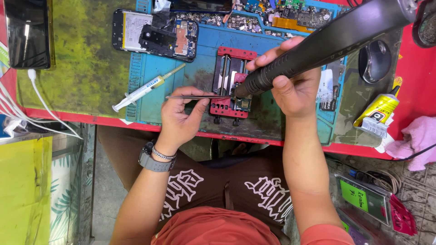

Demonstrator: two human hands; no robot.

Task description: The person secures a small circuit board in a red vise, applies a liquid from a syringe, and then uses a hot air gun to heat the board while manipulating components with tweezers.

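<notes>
My left hand point(180, 115) pinches thin metal tweezers point(200, 97), whose tips reach a small circuit board point(240, 102) clamped in a red holder point(229, 79). My right hand point(290, 84) grips the black handle of a hot-air tool point(327, 43), with its nozzle pointing down at the same board. The holder sits on a blue work mat point(200, 45) near the red table's front edge.
A syringe point(145, 88) lies left of the holder. An opened phone point(154, 35) rests at the mat's back, a dark phone point(28, 32) at far left with white cables. A yellow glue tube point(379, 111) and pink cloth point(420, 138) lie at right.
</notes>
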